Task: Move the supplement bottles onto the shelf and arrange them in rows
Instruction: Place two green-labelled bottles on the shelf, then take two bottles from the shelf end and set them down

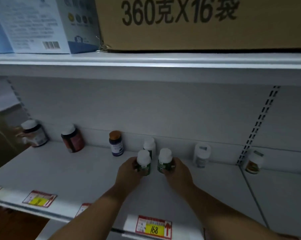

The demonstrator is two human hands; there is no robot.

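On the white shelf (77,170) my left hand (127,172) grips a green-labelled, white-capped bottle (143,163). Beside it, my right hand (178,172) grips a second bottle of the same kind (164,161). Both stand upright in the middle of the shelf, a small gap apart. A third white-capped bottle (149,144) stands right behind them near the back wall.
Along the back wall stand a blue bottle with an orange cap (116,143), two dark bottles (72,141) (34,134) at the left, a white bottle (201,155) and an amber jar (253,164) at the right. Price tags (154,226) line the front edge. Boxes (181,23) sit on the shelf above.
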